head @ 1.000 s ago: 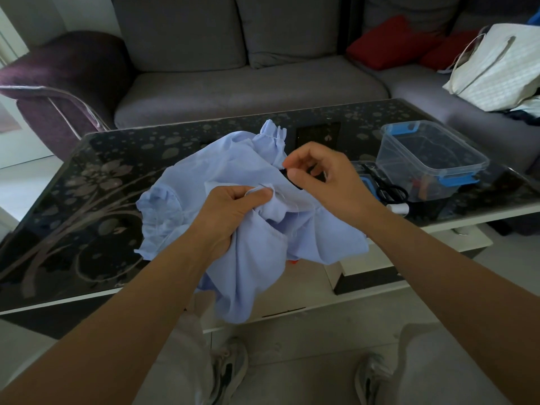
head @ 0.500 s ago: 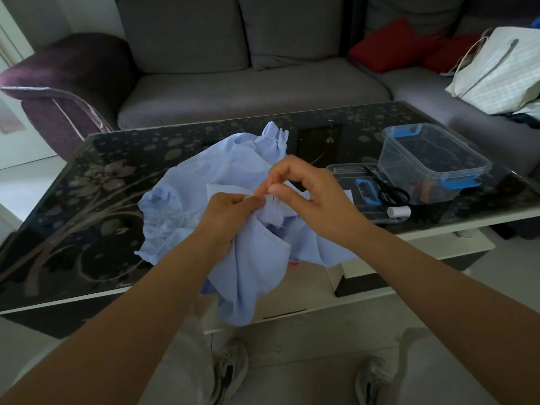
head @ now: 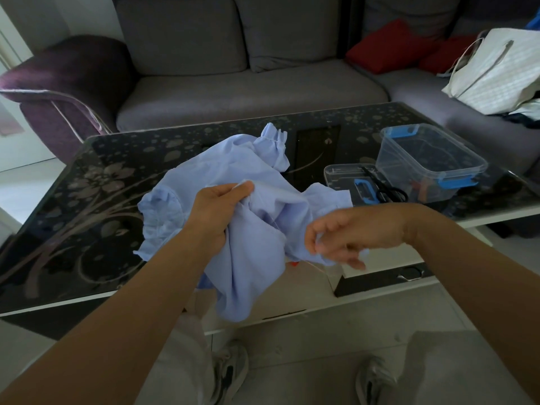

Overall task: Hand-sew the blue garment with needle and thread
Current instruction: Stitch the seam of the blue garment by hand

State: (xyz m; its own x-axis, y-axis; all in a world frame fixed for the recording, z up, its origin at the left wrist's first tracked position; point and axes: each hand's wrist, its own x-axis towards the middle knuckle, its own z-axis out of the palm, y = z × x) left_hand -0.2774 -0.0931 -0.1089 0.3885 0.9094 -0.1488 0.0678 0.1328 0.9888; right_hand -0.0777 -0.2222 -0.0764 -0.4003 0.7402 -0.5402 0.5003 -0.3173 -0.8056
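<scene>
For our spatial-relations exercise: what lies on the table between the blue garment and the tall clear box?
In the head view, a shallow clear tray lies between the blue garment and the clear box, with black scissors on it.

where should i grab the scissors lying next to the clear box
By the black handle loops of the scissors, coming from above on the near side: they lie flat in the shallow clear tray with loops toward you and blades pointing away.

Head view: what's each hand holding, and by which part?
Left hand grips the blue garment by a bunched fold near its middle. Right hand is blurred; its hold cannot be told.
</scene>
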